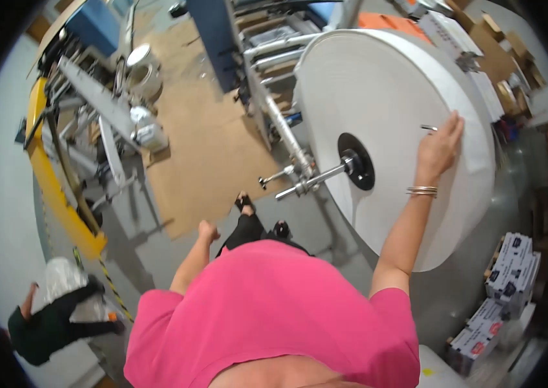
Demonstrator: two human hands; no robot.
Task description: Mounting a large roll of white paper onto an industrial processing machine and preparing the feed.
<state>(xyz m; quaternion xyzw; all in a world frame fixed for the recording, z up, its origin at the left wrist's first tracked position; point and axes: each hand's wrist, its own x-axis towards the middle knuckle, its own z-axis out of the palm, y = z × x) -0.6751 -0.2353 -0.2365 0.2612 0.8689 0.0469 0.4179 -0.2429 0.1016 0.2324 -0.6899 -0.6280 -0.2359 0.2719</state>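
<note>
A very large roll of white sheet material [384, 84] stands upright on a metal shaft [313, 181] that passes through its black hub [363, 165]. My right hand [439, 149] lies against the roll's face near its right rim, fingertips reaching the edge. A short, slim, dark metallic thing [428, 128] sticks out by the thumb side; its kind is too small to tell. Lower and to the left, my left hand [207, 231] hangs in the air with curled fingers, touching nothing; no object shows in it.
A metal frame [280, 123] supports the shaft on the roll's left. Brown sheeting [203, 136] covers the floor ahead. Yellow-sided machinery [60, 174] and white buckets [144, 81] stand left. Another person [47, 326] is at the lower left. Boxes [510, 271] are stacked right.
</note>
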